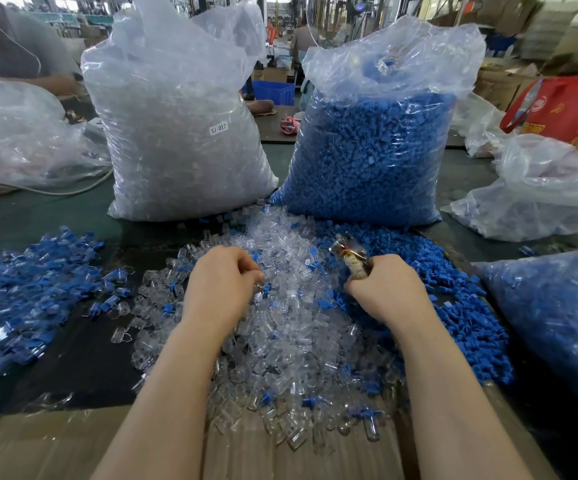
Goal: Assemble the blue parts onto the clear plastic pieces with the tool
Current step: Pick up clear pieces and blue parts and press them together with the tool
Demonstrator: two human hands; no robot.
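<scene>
A heap of clear plastic pieces (291,344) covers the middle of the table in the head view. Loose blue parts (467,317) lie in a band along its right side. My left hand (221,289) is down on the clear heap with its fingers curled; whatever they pinch is hidden. My right hand (384,292) grips the tool (350,252), a small metal-tipped piece with a wrapped handle that sticks up and to the left, blurred. Assembled blue-and-clear pieces (28,296) are piled at the left.
Two tall plastic bags stand behind the heap: clear pieces (180,133) on the left, blue parts (374,147) on the right. More bags lie at the far left (21,133) and right (554,323). Cardboard (38,445) covers the near table edge. A red bag (564,112) sits back right.
</scene>
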